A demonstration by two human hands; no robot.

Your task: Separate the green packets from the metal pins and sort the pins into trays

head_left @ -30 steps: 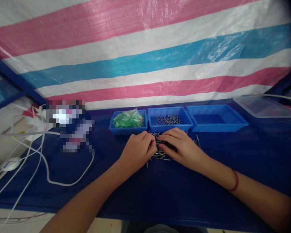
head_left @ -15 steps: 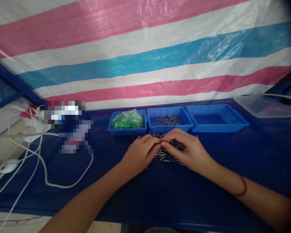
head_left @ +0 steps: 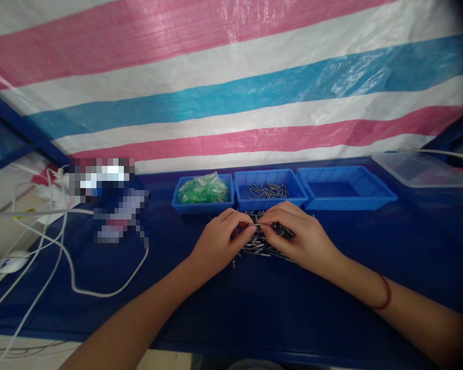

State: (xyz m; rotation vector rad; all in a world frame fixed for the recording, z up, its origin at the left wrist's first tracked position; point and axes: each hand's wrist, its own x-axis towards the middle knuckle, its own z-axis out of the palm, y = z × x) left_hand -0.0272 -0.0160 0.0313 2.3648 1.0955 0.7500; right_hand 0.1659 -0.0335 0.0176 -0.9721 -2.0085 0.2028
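Between the fingertips of both hands lies a thin metal pin (head_left: 256,224), held level over the pile. My left hand (head_left: 218,237) pinches its left end, thumb and forefinger closed. At the other end, my right hand (head_left: 299,234) pinches it with thumb and forefinger. Beneath the hands a heap of loose metal pins (head_left: 260,247) is spread on the dark blue table (head_left: 247,308), partly hidden by the fingers. Just behind the heap, a blue bin (head_left: 270,203) contains several similar pins.
A blue bin (head_left: 202,208) with green plastic bags stands left of the middle one, and another blue bin (head_left: 343,204) stands right. White cables (head_left: 71,267) and blurred-out items are on the left. A clear plastic lid (head_left: 420,172) lies far right. Striped sheeting (head_left: 231,103) hangs behind.
My fingertips have moved slightly apart, and the metal pin between them now shows. The left hand has shifted a little to the left; the bins stay put.
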